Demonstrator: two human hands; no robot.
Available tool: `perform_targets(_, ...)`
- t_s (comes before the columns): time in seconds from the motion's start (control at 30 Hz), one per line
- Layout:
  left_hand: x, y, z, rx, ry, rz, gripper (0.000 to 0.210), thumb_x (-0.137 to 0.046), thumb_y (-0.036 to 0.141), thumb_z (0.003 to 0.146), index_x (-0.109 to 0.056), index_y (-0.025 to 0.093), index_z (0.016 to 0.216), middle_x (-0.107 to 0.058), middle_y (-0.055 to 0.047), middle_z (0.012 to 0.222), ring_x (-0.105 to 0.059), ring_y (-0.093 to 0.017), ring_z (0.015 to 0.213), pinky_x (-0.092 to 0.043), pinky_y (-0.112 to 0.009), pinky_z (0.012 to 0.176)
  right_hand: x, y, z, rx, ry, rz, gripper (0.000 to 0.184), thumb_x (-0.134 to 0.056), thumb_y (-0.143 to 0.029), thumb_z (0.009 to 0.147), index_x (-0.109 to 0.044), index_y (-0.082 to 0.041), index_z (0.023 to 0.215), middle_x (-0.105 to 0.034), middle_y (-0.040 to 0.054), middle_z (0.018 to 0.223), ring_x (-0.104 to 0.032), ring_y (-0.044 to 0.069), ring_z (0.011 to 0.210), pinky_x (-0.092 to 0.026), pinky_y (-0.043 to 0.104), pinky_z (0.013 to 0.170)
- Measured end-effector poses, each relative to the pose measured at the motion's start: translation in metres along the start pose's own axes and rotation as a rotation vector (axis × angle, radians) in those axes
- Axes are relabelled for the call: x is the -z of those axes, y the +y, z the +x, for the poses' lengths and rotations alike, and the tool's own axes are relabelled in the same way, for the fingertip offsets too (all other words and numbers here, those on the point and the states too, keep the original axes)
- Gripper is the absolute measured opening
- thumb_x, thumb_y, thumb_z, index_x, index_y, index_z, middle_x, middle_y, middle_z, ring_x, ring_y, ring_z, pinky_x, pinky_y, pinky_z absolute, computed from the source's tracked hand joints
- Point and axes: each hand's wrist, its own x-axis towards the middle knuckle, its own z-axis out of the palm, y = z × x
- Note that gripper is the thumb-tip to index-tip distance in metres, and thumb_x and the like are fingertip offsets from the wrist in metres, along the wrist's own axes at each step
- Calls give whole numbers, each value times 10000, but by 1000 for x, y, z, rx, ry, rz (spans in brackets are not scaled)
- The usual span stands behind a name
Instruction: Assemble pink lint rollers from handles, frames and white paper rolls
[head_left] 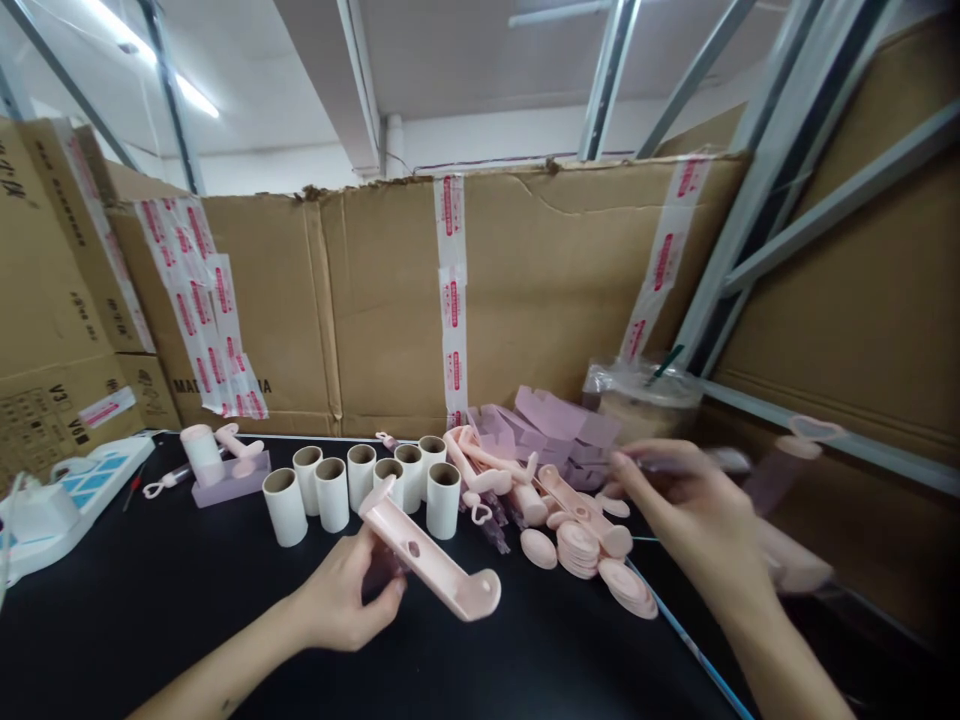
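Observation:
My left hand grips a pale pink plastic trough-shaped holder, raised above the table and tilted, with a hole midway and a rounded, upturned end. My right hand is smeared by motion, over the right side of the parts; whether its fingers hold anything is unclear. Just left of it lie stacked pink oval discs and a heap of pink plastic parts. Folded translucent purple pieces are piled behind. Several white cardboard tubes stand upright beyond my left hand.
At the left are a white power strip and a purple block with pink pieces. A lidded plastic cup with a straw stands at the back right. Cardboard walls enclose the black table. A blurred heart-topped piece is far right.

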Motion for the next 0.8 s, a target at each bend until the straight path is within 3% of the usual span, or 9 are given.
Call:
perform_targets(0.1,-2,1,-4,-60,-12,98,191,-454,275,841,-429,162,993,-573,-48,767,-551,-161,641,-463,-276,612,-28,-33,-11,75,-112,218,342,-628,-500,740,-651,-167,813,-677,76,698,-666,218,657,-505,318,592)
perform_targets(0.2,-4,7,-6,-107,-61,38,394,-489,424,825,-422,140,1088,-573,-47,775,-543,-163,627,-459,-265,581,-50,-58,-22,142,-234,445,318,-631,-484,757,-635,-172,817,-673,54,698,-663,190,637,-517,303,590)
perform_targets(0.27,-4,12,-5,-80,-73,19,471,-474,494,837,-436,139,1144,-600,-57,825,-562,-167,654,-462,-264,602,-60,-68,-27,182,-310,606,279,-629,-448,779,-625,-170,801,-668,41,700,-662,171,621,-522,292,589)
perform_targets(0.37,-4,17,-4,-47,-82,40,410,-447,508,866,-544,153,1047,-633,-58,836,-587,-171,681,-465,-263,646,-68,-74,-29,202,-365,776,240,-618,-388,811,-627,-154,756,-663,36,704,-662,152,604,-524,280,590)
perform_targets(0.53,-6,14,-2,-41,-89,46,331,-593,452,804,-572,175,985,-663,-47,841,-622,-177,718,-473,-250,663,-66,-72,-30,175,-364,815,169,-661,-320,791,-638,-159,837,-674,28,687,-663,145,625,-518,264,601)
perform_targets(0.63,-9,7,-2,-48,0,40,356,-699,398,727,-494,191,933,-626,-12,775,-592,-139,631,-448,-227,584,-63,-72,-32,238,-375,852,169,-662,-332,788,-636,-168,819,-658,27,700,-653,142,610,-509,261,580)
perform_targets(0.7,-9,4,-4,-47,50,25,369,-687,350,731,-414,209,935,-584,-9,810,-573,-134,647,-445,-228,572,-62,-73,-34,268,-382,860,172,-643,-338,803,-636,-167,787,-644,27,703,-646,140,588,-504,264,563)
perform_targets(0.8,-2,9,-5,-88,-32,-67,364,-575,297,786,-327,210,1037,-524,-63,977,-573,-173,809,-478,-302,713,-64,-74,-34,237,-373,819,172,-631,-328,815,-634,-162,774,-640,26,700,-642,136,578,-502,259,554)
